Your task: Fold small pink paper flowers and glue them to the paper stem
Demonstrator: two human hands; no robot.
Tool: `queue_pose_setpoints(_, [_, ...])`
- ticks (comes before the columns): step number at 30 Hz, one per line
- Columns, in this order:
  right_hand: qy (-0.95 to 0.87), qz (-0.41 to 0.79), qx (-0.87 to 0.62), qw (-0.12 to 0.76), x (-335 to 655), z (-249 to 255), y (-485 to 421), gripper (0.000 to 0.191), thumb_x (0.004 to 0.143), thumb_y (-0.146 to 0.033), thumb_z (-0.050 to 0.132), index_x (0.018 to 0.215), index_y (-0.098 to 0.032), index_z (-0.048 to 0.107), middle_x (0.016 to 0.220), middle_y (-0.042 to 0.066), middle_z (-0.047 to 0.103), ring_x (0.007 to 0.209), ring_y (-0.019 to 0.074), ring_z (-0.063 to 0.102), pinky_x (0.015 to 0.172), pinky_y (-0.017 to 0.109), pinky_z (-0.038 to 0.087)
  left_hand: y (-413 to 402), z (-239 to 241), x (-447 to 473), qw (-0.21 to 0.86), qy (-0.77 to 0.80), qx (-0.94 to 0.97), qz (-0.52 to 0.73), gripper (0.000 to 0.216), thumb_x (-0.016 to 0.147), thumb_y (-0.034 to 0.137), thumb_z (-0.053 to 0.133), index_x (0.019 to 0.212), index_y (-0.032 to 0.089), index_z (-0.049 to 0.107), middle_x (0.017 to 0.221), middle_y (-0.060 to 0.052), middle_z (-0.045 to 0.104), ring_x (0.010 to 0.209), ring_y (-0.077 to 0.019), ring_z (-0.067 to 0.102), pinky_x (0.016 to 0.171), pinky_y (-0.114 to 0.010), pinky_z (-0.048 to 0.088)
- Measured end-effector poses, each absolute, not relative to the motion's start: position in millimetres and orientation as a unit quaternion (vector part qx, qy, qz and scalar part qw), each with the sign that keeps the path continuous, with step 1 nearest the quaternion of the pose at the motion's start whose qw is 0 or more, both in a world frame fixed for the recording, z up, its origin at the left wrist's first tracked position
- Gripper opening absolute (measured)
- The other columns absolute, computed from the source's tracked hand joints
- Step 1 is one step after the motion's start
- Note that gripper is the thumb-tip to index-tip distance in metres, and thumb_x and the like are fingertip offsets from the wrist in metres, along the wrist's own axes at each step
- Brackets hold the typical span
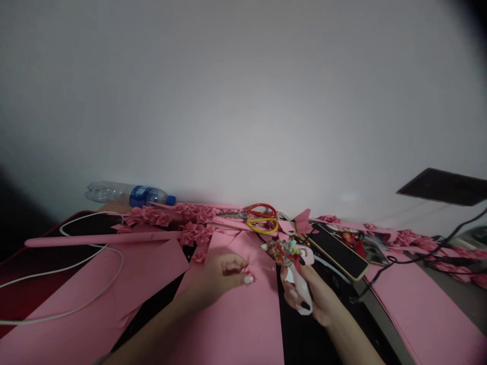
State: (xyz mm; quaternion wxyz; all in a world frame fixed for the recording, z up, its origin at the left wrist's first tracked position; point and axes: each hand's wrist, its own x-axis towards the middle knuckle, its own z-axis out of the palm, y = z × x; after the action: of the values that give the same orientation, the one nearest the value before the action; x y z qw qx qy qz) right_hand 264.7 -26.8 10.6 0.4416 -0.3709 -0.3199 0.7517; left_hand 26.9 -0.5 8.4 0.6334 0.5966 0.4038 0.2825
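Observation:
My left hand (224, 276) pinches a small pink paper piece (249, 274), perhaps a paper flower, above a pink paper sheet (232, 324). Much of that piece is hidden by my fingers. In my right hand (312, 289) is a pale pink hot glue gun (302, 291), its nozzle end covered with colourful bits and pointing left toward the piece. The fingers wrap round its handle, and whether the trigger is pressed cannot be seen. Just beyond both hands lie scissors (243, 217) with one red and one yellow handle loop.
Pink paper roses (198, 233) cluster along the wall, near a long pink paper tube (102, 239). A plastic bottle (114, 193) lies at the back left. To the right are a phone (340, 251), stacked pink paper (429, 304) and a black cable (437, 249). A white cable (76, 310) loops at left.

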Motion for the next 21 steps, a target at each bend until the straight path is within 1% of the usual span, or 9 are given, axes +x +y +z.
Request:
queue_pose_setpoints(5, [-0.324,0.728,-0.364,0.481,264.7,17.2,-25.7,0.042,0.078,-0.054,0.073,0.075,-0.012,0.069,0.048,-0.002,0.055,0.031,0.0022,0.032,0.035,0.016,0.031,0.9,5.1,27.9,0.628,0.417,0.555,0.351,0.024,0.07,0.038,0.076,0.071,0.018,0.063,0.068,0.001,0.06,0.072,-0.0179,0.059,0.065,-0.025,0.044])
queue_pose_setpoints(8, [-0.336,0.711,-0.363,0.5,263.6,21.7,-25.6,0.042,0.077,-0.055,0.074,0.076,-0.013,0.07,0.05,-0.002,0.056,0.032,0.0029,0.032,0.037,0.018,0.031,2.0,4.7,26.6,0.621,0.43,0.547,0.36,0.021,0.07,0.033,0.076,0.07,0.018,0.062,0.068,0.002,0.059,0.07,-0.0168,0.058,0.066,-0.026,0.043])
queue_pose_setpoints(11, [-0.343,0.668,-0.365,0.55,262.2,27.8,-26.0,0.04,0.074,-0.053,0.077,0.078,-0.014,0.07,0.053,-0.002,0.056,0.035,0.0042,0.035,0.039,0.019,0.032,4.2,3.4,24.6,0.624,0.433,0.524,0.386,0.021,0.071,0.035,0.077,0.074,0.018,0.064,0.072,0.001,0.063,0.074,-0.0176,0.061,0.071,-0.027,0.046])
queue_pose_setpoints(13, [-0.35,0.622,-0.375,0.592,261.1,31.7,-26.4,0.038,0.071,-0.05,0.08,0.08,-0.015,0.07,0.055,-0.002,0.057,0.038,0.0052,0.038,0.042,0.02,0.033,6.0,1.5,24.2,0.654,0.417,0.486,0.403,0.027,0.07,0.039,0.08,0.077,0.017,0.066,0.077,-0.001,0.067,0.077,-0.0176,0.062,0.076,-0.029,0.047])
queue_pose_setpoints(15, [-0.359,0.579,-0.393,0.617,259.6,33.6,-26.7,0.035,0.069,-0.045,0.083,0.081,-0.015,0.069,0.057,-0.002,0.057,0.041,0.006,0.04,0.043,0.02,0.034,7.0,-0.5,25.1,0.706,0.383,0.423,0.419,0.035,0.064,0.044,0.084,0.076,0.017,0.067,0.078,-0.001,0.067,0.077,-0.0163,0.063,0.081,-0.031,0.049])
queue_pose_setpoints(18, [-0.378,0.548,-0.426,0.613,255.6,31.7,-27.8,0.031,0.071,-0.041,0.083,0.08,-0.015,0.069,0.062,0.0,0.062,0.045,0.0075,0.044,0.044,0.021,0.035,5.4,-1.0,27.3,0.778,0.332,0.318,0.429,0.043,0.051,0.043,0.092,0.069,0.017,0.063,0.072,0.002,0.064,0.072,-0.014,0.062,0.083,-0.033,0.05])
queue_pose_setpoints(19, [-0.385,0.544,-0.438,0.604,253.8,30.3,-28.5,0.031,0.072,-0.041,0.083,0.081,-0.015,0.069,0.066,0.002,0.065,0.046,0.0083,0.047,0.044,0.021,0.036,4.0,-0.1,27.8,0.794,0.321,0.295,0.424,0.043,0.049,0.04,0.093,0.068,0.017,0.063,0.07,0.002,0.063,0.072,-0.014,0.063,0.083,-0.033,0.05])
queue_pose_setpoints(21, [-0.392,0.544,-0.458,0.584,249.9,27.8,-30.5,0.034,0.071,-0.044,0.082,0.083,-0.014,0.07,0.078,0.007,0.071,0.05,0.0108,0.054,0.046,0.022,0.04,0.4,3.0,28.2,0.819,0.301,0.282,0.398,0.04,0.05,0.036,0.094,0.069,0.017,0.064,0.07,0.002,0.064,0.075,-0.015,0.064,0.082,-0.031,0.051])
